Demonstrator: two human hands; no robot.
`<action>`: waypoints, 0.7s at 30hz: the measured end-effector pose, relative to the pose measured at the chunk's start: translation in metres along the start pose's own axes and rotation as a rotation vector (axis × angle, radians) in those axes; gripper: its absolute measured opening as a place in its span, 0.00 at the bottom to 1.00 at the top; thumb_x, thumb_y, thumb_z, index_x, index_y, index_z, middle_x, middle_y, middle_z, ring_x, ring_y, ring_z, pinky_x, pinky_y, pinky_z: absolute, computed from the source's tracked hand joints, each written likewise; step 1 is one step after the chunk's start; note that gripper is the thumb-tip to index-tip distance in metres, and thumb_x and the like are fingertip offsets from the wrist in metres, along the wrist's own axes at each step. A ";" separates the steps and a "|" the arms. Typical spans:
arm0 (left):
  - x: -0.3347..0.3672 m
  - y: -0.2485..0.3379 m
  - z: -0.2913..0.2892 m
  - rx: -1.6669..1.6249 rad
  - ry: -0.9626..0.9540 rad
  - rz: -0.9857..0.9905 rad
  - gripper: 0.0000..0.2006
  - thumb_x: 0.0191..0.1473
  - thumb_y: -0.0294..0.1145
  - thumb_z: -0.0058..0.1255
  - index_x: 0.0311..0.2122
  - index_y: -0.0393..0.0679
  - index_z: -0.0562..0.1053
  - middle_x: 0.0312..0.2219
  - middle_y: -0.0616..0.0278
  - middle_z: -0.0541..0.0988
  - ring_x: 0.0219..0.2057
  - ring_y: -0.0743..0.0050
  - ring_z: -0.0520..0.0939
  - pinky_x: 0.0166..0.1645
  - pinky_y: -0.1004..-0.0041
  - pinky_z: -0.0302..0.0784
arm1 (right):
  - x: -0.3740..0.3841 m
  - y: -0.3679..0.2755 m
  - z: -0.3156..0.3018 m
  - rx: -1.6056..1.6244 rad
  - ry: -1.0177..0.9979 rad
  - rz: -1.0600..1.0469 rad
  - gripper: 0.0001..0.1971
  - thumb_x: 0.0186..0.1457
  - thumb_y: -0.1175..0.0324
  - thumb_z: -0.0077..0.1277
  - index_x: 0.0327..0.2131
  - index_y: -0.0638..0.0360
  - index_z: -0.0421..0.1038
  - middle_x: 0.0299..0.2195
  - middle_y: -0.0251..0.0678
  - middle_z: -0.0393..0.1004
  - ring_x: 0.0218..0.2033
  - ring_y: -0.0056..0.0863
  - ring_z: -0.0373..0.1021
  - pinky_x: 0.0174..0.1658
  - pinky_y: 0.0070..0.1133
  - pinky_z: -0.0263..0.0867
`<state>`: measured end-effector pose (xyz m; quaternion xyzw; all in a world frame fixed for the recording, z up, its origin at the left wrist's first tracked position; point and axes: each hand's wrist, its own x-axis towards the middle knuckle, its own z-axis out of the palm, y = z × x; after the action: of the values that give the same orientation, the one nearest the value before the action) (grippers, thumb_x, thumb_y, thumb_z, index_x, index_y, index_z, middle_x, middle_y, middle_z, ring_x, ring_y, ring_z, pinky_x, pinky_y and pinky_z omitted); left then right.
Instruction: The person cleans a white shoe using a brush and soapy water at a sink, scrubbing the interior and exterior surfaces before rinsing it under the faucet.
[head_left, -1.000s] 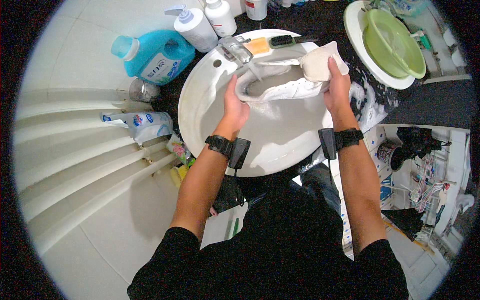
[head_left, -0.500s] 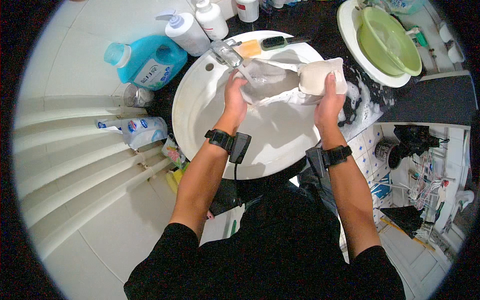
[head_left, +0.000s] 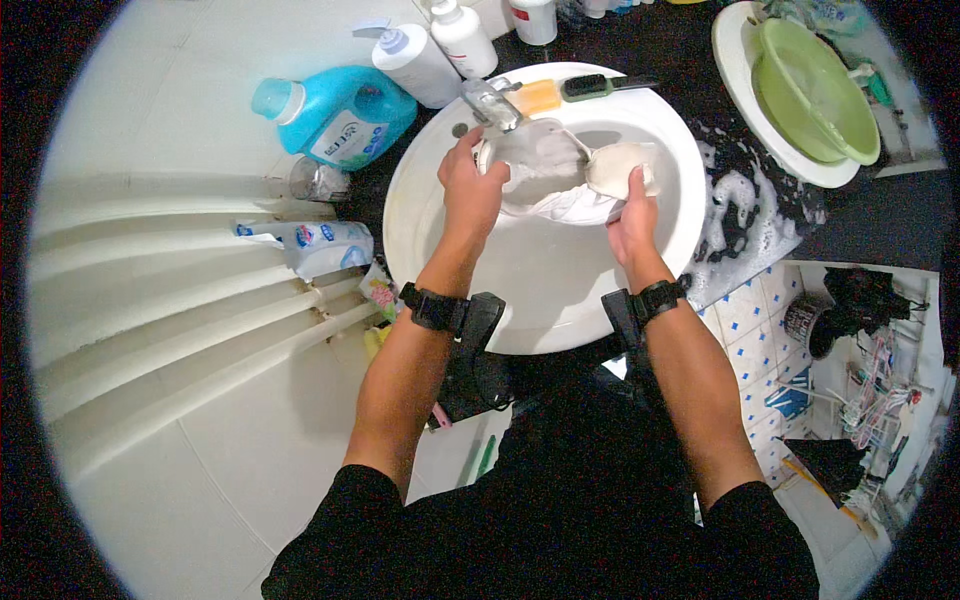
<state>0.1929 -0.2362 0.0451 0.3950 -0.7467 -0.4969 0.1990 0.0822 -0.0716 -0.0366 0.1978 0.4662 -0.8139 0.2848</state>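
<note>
A white shoe point(head_left: 568, 205) is held level over the white sink point(head_left: 560, 290), below the metal faucet point(head_left: 492, 104). Its opening faces up, showing a wet grey inside, and a cream flap that looks like its tongue point(head_left: 618, 165) lies toward the right. My left hand point(head_left: 472, 192) grips the left end, fingers on the far side, close under the spout. At the other end my right hand point(head_left: 634, 218) is closed on the shoe, thumb on top of the cream flap. The fingers beneath the shoe are hidden.
Behind the faucet lie an orange soap-like block point(head_left: 536, 97) and a dark-bristled brush point(head_left: 590, 88). A blue detergent jug point(head_left: 345, 115) and white pump bottles point(head_left: 420, 65) stand at the back left. Suds point(head_left: 740, 215) cover the dark counter by a green basin point(head_left: 815, 90).
Both hands have drawn the shoe slightly nearer to me and lower in the sink. The right end has tilted, and my left hand's fingers now wrap over the rim.
</note>
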 end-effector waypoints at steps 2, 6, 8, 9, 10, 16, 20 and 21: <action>-0.001 0.005 -0.009 0.063 -0.009 -0.030 0.29 0.40 0.31 0.48 0.53 0.40 0.65 0.51 0.45 0.66 0.54 0.50 0.62 0.60 0.62 0.56 | 0.002 0.006 0.004 0.013 -0.060 0.015 0.28 0.62 0.55 0.41 0.56 0.68 0.55 0.52 0.43 0.64 0.51 0.34 0.64 0.53 0.31 0.61; 0.004 -0.011 -0.008 -0.051 -0.054 -0.199 0.29 0.42 0.32 0.47 0.54 0.40 0.64 0.52 0.46 0.66 0.55 0.53 0.62 0.60 0.62 0.55 | 0.012 0.000 0.006 -0.110 -0.079 -0.100 0.27 0.62 0.56 0.41 0.56 0.69 0.56 0.52 0.43 0.64 0.51 0.34 0.64 0.53 0.29 0.61; 0.004 -0.019 -0.004 -0.351 -0.131 -0.412 0.26 0.48 0.36 0.43 0.54 0.41 0.63 0.52 0.48 0.66 0.55 0.55 0.64 0.59 0.63 0.57 | 0.002 -0.021 0.017 -0.342 -0.067 -0.207 0.25 0.62 0.58 0.41 0.55 0.69 0.57 0.51 0.44 0.65 0.51 0.34 0.64 0.53 0.26 0.60; 0.005 -0.033 0.004 -0.365 -0.135 -0.415 0.26 0.48 0.36 0.43 0.54 0.41 0.63 0.52 0.48 0.66 0.55 0.55 0.64 0.59 0.63 0.57 | -0.005 -0.032 0.022 -0.356 -0.064 -0.213 0.25 0.62 0.58 0.41 0.55 0.69 0.57 0.51 0.44 0.65 0.51 0.34 0.64 0.53 0.26 0.60; 0.010 -0.052 0.011 -0.528 -0.136 -0.418 0.25 0.52 0.40 0.41 0.55 0.42 0.63 0.52 0.50 0.67 0.54 0.56 0.65 0.59 0.63 0.58 | -0.016 -0.045 0.034 -0.454 -0.042 -0.298 0.24 0.62 0.59 0.41 0.55 0.70 0.58 0.51 0.44 0.66 0.51 0.33 0.64 0.52 0.25 0.60; 0.006 -0.028 0.048 -1.141 -0.301 -0.578 0.31 0.61 0.58 0.25 0.58 0.42 0.60 0.55 0.54 0.66 0.57 0.59 0.65 0.61 0.58 0.57 | -0.060 -0.091 0.056 -0.840 0.035 -0.570 0.23 0.61 0.61 0.42 0.54 0.69 0.59 0.51 0.45 0.67 0.50 0.31 0.65 0.53 0.23 0.58; 0.013 -0.037 0.044 -1.213 -0.213 -0.519 0.33 0.61 0.58 0.24 0.58 0.39 0.59 0.55 0.52 0.65 0.57 0.58 0.65 0.61 0.61 0.58 | -0.045 -0.082 0.050 -0.734 -0.058 -0.628 0.23 0.62 0.61 0.42 0.54 0.68 0.59 0.51 0.42 0.67 0.50 0.29 0.65 0.54 0.22 0.58; 0.014 -0.043 0.037 -1.175 -0.199 -0.464 0.33 0.61 0.59 0.24 0.58 0.39 0.58 0.55 0.51 0.65 0.57 0.57 0.65 0.61 0.60 0.58 | -0.039 -0.078 0.050 -0.632 -0.067 -0.555 0.22 0.62 0.61 0.41 0.53 0.68 0.60 0.50 0.44 0.68 0.49 0.32 0.66 0.52 0.24 0.60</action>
<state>0.1755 -0.2342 -0.0112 0.3234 -0.2595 -0.8878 0.1996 0.0584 -0.0728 0.0605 -0.0588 0.7188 -0.6829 0.1164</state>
